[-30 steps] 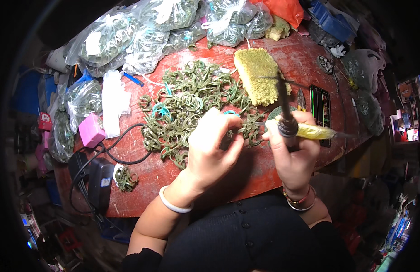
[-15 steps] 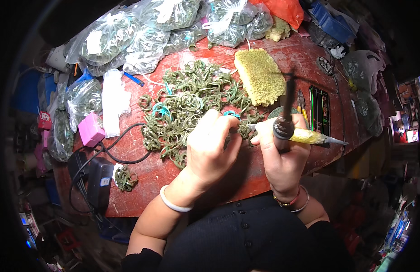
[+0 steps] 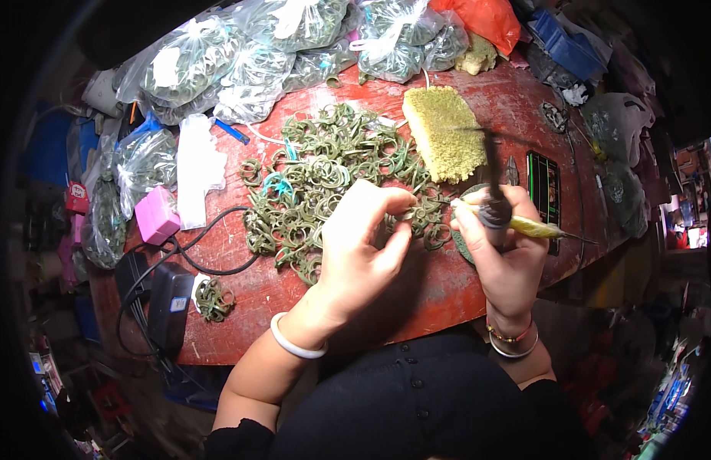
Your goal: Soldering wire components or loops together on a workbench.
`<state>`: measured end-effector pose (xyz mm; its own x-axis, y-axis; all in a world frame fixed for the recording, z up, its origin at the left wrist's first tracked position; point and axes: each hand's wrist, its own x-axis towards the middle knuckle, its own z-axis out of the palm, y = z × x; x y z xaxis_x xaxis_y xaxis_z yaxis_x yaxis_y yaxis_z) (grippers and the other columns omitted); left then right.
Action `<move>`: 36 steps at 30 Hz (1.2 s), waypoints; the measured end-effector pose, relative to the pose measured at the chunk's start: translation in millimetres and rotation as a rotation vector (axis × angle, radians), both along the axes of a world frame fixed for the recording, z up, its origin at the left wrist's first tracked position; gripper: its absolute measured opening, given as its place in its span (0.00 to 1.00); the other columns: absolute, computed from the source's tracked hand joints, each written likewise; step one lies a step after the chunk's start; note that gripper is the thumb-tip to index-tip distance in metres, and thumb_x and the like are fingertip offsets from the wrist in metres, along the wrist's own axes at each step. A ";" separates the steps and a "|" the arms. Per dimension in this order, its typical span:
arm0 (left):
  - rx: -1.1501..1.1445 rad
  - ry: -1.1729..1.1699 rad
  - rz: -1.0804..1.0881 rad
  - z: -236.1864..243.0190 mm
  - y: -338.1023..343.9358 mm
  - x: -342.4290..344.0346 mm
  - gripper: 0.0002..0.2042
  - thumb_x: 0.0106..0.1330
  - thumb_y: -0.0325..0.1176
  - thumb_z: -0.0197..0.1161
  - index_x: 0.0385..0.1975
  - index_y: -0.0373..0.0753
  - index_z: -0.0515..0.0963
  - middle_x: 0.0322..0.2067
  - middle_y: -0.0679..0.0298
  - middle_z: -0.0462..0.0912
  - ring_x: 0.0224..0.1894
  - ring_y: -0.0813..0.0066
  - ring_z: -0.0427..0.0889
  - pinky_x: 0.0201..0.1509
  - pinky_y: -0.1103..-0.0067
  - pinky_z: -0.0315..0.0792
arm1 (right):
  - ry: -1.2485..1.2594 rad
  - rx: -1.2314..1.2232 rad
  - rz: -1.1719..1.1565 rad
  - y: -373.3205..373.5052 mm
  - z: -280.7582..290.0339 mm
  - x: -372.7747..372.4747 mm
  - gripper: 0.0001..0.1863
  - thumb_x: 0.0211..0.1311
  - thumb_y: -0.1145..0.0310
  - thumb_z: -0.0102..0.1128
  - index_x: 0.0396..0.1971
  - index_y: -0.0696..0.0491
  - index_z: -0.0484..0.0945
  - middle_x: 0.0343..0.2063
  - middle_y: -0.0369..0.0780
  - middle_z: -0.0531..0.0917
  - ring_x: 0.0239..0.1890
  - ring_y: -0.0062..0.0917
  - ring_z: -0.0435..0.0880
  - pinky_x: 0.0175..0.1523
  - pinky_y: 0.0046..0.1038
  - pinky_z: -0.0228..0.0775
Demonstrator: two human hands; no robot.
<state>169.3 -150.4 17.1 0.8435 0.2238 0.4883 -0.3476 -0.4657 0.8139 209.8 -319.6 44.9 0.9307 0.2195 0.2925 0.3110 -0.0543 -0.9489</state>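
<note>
My left hand (image 3: 362,249) is closed in a pinch at the right edge of a pile of green curved, ring-like pieces (image 3: 325,172). Whatever lies between its fingertips is too small and hidden to name. To the right, my right hand (image 3: 510,264) grips a slim yellow-handled tool (image 3: 536,228) with a thin dark point at its outer end. A dark ribbed rod (image 3: 491,172) stands up in front of this hand; whether the hand holds it cannot be seen. Beneath the right fingers, a round dark green pad (image 3: 466,244) is partly covered.
A yellow sponge (image 3: 445,134) lies beyond my right hand, with a phone (image 3: 543,188) further right. Clear bags of green pieces (image 3: 190,65) line the table's far side. A pink block (image 3: 157,215), black box (image 3: 169,303) and looping black cable (image 3: 210,272) occupy the left.
My right hand has shifted right with the yellow-handled tool, widening the gap between the hands. The turquoise piece beside my left fingertips no longer shows. My left hand stays nearly in place.
</note>
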 end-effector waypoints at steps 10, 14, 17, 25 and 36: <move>0.306 -0.028 0.021 -4.1 5.7 -2.7 0.14 0.48 0.18 0.65 0.36 0.38 0.78 0.27 0.59 0.74 0.29 0.60 0.77 0.31 0.70 0.73 | -0.271 -0.241 0.187 0.3 4.8 2.3 0.10 0.52 0.79 0.65 0.35 0.58 0.79 0.30 0.38 0.83 0.31 0.19 0.82 0.37 0.21 0.72; 0.268 0.012 0.061 -4.9 7.9 -2.2 0.14 0.49 0.19 0.65 0.36 0.38 0.77 0.26 0.58 0.73 0.29 0.59 0.77 0.32 0.70 0.73 | -0.215 -0.222 0.118 -4.2 7.1 -2.3 0.09 0.52 0.80 0.66 0.34 0.58 0.79 0.31 0.39 0.83 0.32 0.21 0.83 0.38 0.22 0.73; 0.014 0.065 0.037 -2.4 4.6 -0.3 0.12 0.52 0.20 0.65 0.37 0.39 0.81 0.27 0.68 0.77 0.23 0.83 0.68 0.25 0.85 0.62 | -0.007 0.011 -0.029 -6.7 10.4 -5.0 0.06 0.58 0.80 0.65 0.35 0.59 0.78 0.31 0.38 0.83 0.29 0.18 0.82 0.36 0.20 0.74; -0.048 0.098 -0.061 7.0 0.5 -2.5 0.14 0.52 0.19 0.63 0.38 0.40 0.81 0.29 0.63 0.78 0.30 0.73 0.78 0.34 0.79 0.72 | -0.090 -0.049 -0.048 -0.7 1.1 -6.4 0.09 0.54 0.81 0.68 0.35 0.61 0.78 0.33 0.36 0.82 0.34 0.15 0.79 0.39 0.18 0.71; -0.095 0.137 -0.104 6.3 5.3 -2.6 0.12 0.52 0.22 0.63 0.36 0.41 0.82 0.27 0.68 0.74 0.25 0.80 0.70 0.28 0.83 0.65 | -0.017 0.000 0.031 -0.9 9.8 -3.8 0.02 0.61 0.80 0.64 0.32 0.61 0.79 0.29 0.37 0.83 0.29 0.17 0.82 0.37 0.19 0.74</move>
<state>166.7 -145.1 23.4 0.9218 0.1713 0.3479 -0.2725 -0.3522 0.8954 206.0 -320.4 54.7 0.9183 0.2485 0.3083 0.3288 -0.0447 -0.9433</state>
